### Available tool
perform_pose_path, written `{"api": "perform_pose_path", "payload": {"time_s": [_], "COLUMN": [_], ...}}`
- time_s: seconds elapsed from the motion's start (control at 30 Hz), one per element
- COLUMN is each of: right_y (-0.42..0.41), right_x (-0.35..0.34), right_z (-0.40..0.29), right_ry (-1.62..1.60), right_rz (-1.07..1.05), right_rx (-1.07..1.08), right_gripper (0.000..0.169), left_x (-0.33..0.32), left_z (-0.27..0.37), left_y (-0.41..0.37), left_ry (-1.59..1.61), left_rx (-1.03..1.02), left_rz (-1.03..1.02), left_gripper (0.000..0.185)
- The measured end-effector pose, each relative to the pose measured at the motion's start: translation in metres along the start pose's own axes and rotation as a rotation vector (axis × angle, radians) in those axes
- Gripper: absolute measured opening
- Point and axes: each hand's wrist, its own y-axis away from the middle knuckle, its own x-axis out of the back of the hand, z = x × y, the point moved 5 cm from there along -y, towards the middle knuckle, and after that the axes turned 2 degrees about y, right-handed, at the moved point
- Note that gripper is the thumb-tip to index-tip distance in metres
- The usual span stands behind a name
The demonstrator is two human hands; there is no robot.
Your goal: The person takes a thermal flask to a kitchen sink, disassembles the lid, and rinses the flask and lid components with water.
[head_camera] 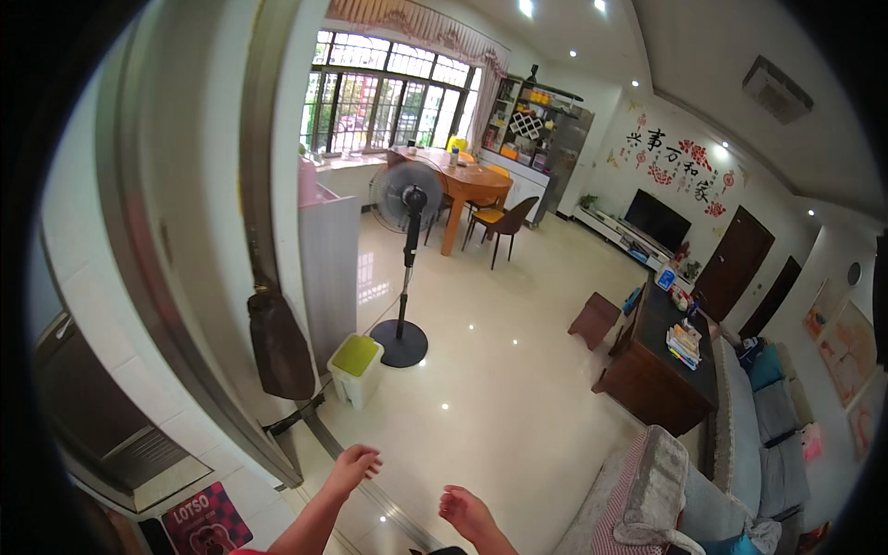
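My left hand is held out over a metal door track, palm turned inward and fingers loosely bent. It holds nothing. To its right, my right hand hangs over the glossy tiled floor, fingers half curled, with nothing in them. The two hands are apart and touch no object. Beyond the left hand stands a white bin with a green lid. Behind the bin rises a black pedestal fan on a round base.
On the left, a brown cover hangs at the doorframe. A grey sofa and dark wooden table line the right, a stool beside it. Farther back stand a dining table and chairs. A printed mat lies lower left.
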Motion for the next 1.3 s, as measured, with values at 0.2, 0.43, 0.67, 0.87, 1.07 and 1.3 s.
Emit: {"api": "perform_pose_path", "payload": {"time_s": [0.2, 0.43, 0.67, 0.87, 1.07, 1.3], "right_y": [-0.017, -0.125, -0.265, -0.421, -0.559, -0.665], "right_x": [0.071, 0.103, 0.120, 0.134, 0.134, 0.174], "right_z": [-0.104, -0.255, -0.411, -0.497, -0.644, -0.787], "right_ry": [-0.320, -0.337, -0.185, -0.242, -0.196, -0.174], "right_rz": [0.314, 0.298, 0.182, 0.057, 0.112, 0.370], "right_rx": [0.061, 0.105, 0.054, -0.024, 0.029, 0.205], "right_gripper": [0.011, 0.015, 0.009, 0.009, 0.013, 0.010], "left_x": [-0.157, -0.255, -0.287, -0.282, -0.296, -0.382], "left_z": [-0.012, 0.003, 0.090, 0.040, 0.131, 0.230], "left_y": [-0.147, -0.269, -0.438, -0.599, -0.803, -0.960], "left_ry": [-0.101, -0.291, -0.256, -0.350, -0.539, -0.350], "left_rx": [0.043, 0.234, 0.003, 0.236, -0.002, -0.087], "left_rz": [-0.353, -0.506, -0.271, -0.365, -0.253, -0.445], "left_gripper": [0.022, 0.026, 0.025, 0.034, 0.031, 0.028]}}
